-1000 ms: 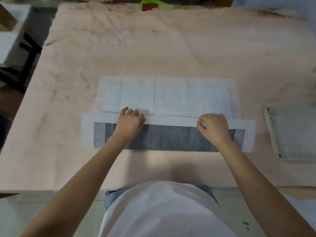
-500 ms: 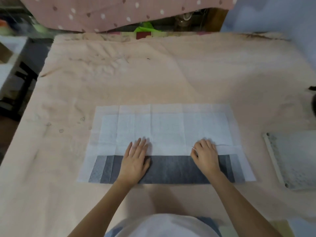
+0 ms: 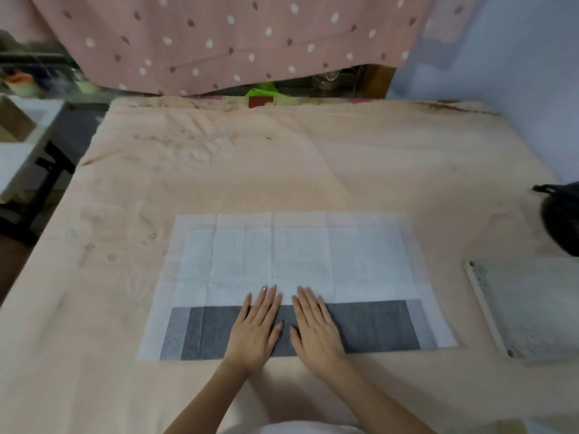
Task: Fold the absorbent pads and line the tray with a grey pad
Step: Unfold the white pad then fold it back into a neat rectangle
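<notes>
A grey absorbent pad point(image 3: 376, 324) with a white border lies flat on the peach-covered table. A white pad point(image 3: 300, 258) rests over its far part, so only a grey strip shows along the near edge. My left hand point(image 3: 257, 327) and my right hand point(image 3: 313, 327) lie flat side by side at the middle of that strip, palms down, fingertips reaching onto the white pad's near edge. Neither hand holds anything. The pale patterned tray point(image 3: 529, 308) sits to the right of the pads, partly cut off by the frame.
A dark object point(image 3: 560, 217) sits at the table's right edge beyond the tray. A pink spotted cloth point(image 3: 219, 42) hangs behind the table. White furniture point(image 3: 18, 145) and a black stand are off the left side. A pale wall runs along the right.
The white pad's near edge has been laid down over the grey pad. My hands let go of it, flattened, and slid together toward the middle of the strip. The view has tilted up.
</notes>
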